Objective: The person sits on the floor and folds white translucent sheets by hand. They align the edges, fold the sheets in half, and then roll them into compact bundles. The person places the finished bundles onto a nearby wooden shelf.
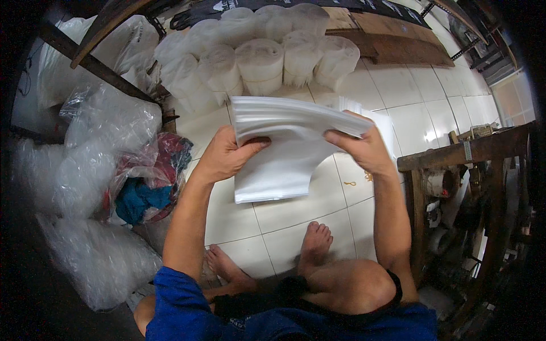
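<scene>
A thick stack of white plastic sheets, perhaps flat bags, is held up in front of me over the floor. My left hand grips its left side, thumb on the near face and fingers hidden behind. On the right, my right hand pinches the upper right edge, its thumb also on top. Between the hands the sheets bow, and their layered edges fan along the top. More white sheets show behind my right hand. Small yellow rubber bands lie on the floor by my right forearm.
Several rolled bundles of clear plastic stand ahead on the white tiles. Clear plastic sacks and a bag of red and blue cloth are heaped at left. A wooden rack stands close on the right; brown boards lie beyond.
</scene>
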### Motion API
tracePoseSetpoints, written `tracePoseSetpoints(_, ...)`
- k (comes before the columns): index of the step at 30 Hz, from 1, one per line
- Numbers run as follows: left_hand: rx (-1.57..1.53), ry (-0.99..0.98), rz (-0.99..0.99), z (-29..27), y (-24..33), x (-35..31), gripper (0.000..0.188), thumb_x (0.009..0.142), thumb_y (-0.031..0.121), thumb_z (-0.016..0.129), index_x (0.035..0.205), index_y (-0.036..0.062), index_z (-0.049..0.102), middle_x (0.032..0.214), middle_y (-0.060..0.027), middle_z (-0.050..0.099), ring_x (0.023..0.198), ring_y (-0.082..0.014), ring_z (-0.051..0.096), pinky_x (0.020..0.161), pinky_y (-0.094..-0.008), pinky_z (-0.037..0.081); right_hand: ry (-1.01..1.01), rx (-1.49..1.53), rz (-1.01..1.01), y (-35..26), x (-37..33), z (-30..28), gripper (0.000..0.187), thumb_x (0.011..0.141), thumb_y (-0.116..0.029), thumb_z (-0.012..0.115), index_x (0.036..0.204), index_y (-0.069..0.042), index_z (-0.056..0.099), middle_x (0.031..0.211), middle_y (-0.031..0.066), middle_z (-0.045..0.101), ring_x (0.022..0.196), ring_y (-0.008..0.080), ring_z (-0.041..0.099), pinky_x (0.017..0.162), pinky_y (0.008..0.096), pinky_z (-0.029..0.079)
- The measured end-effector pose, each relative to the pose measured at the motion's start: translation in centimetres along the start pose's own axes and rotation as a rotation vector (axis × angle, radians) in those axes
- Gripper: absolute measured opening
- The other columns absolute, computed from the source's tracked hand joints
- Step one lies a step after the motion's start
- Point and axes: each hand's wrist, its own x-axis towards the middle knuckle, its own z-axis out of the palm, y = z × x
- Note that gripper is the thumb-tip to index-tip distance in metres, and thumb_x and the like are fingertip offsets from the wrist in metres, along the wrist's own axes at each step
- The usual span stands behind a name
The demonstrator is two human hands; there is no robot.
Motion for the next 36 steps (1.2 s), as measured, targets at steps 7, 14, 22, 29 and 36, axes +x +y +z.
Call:
tracePoseSetpoints(7, 0.414, -0.235, -0.01, -0.3, 2.6, 0.6, 0.024, 0.089, 0.018, 0.064, 0.108, 0.0035, 0.067, 0.09, -0.02, 0.069, 0.076, -0.0366, 0.064, 0.07, -0.0381, 0.05, -0.408, -0.668, 0.02, -7.3, 1.4, 2.3, 0.089, 0.065, -0.033, 0.089, 0.139, -0.006, 0.047, 0.114, 0.0173, 0.066, 0.102, 0.0242, 0.065, 0.085, 0.0355, 0.052)
tracePoseSetpoints(14, 0.444, -0.281, 0.04, -0.6, 3.8, 0.5, 0.025, 0.09, 0.023, 0.064, 0.108, 0.0054, 0.066, 0.088, -0.0217, 0.067, 0.079, -0.0424, 0.062, 0.07, -0.0432, 0.049, -0.314, -0.561, -0.202, -3.5, 3.0, 2.7, 0.078, 0.071, -0.029, 0.086, 0.135, -0.003, 0.05, 0.09, 0.0201, 0.07, 0.083, 0.0253, 0.069, 0.078, 0.0371, 0.053)
tracePoseSetpoints(22, 0.401, -0.322, -0.101, -2.0, 4.3, -0.4, 0.03, 0.088, 0.013, 0.063, 0.116, 0.0036, 0.065, 0.091, -0.0219, 0.068, 0.079, -0.0242, 0.069, 0.074, -0.0375, 0.05, -0.536, -0.743, -0.125, -4.9, 3.2, 4.7, 0.018, 0.081, -0.01, 0.067, 0.099, -0.007, 0.068, 0.085, 0.0188, 0.07, 0.082, 0.0379, 0.068, 0.076, 0.0446, 0.053)
tracePoseSetpoints(29, 0.648, -0.465, -0.208, -4.3, 4.3, -3.3, 0.04, 0.092, 0.025, 0.06, 0.129, 0.0103, 0.061, 0.103, -0.0202, 0.07, 0.095, -0.0341, 0.068, 0.086, -0.0425, 0.05, -0.577, -0.953, -0.307, -6.2, 2.5, 6.3, 0.022, 0.076, -0.005, 0.065, 0.097, -0.009, 0.066, 0.082, 0.0171, 0.069, 0.08, 0.0382, 0.067, 0.073, 0.047, 0.053)
tracePoseSetpoints(36, 0.703, -0.23, -0.329, -8.9, 1.0, -7.9, 0.093, 0.083, 0.048, 0.069, 0.148, -0.0058, 0.03, 0.149, -0.0307, 0.036, 0.141, -0.04, 0.035, 0.117, -0.0412, 0.028, -0.424, -1.176, -0.339, -4.5, 4.4, 5.7, 0.024, 0.078, -0.006, 0.06, 0.098, -0.01, 0.072, 0.088, 0.0175, 0.071, 0.078, 0.0338, 0.07, 0.074, 0.0441, 0.057)
